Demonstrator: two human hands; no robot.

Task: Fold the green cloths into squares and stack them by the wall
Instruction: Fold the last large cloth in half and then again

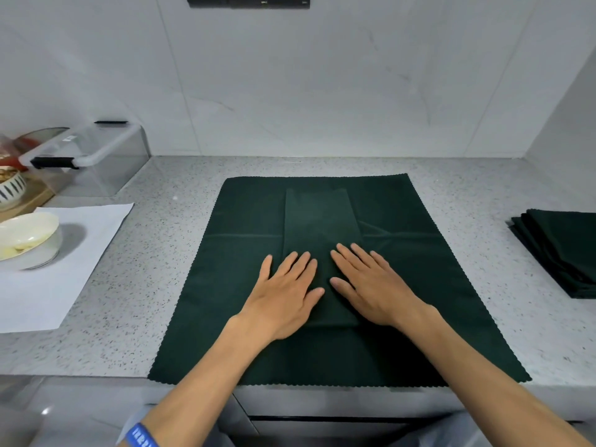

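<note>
A large dark green cloth lies spread flat on the speckled counter, its near edge at the counter's front. On its middle lies a narrow folded green cloth, a long strip running away from me. My left hand rests flat on the strip's near left part, fingers straight. My right hand presses flat on its near right part. A stack of folded green cloths sits at the right edge of the view.
A white paper sheet at the left carries a pale bowl. Behind it stand a clear plastic box and a patterned bowl on a wooden board. The tiled wall runs along the counter's back.
</note>
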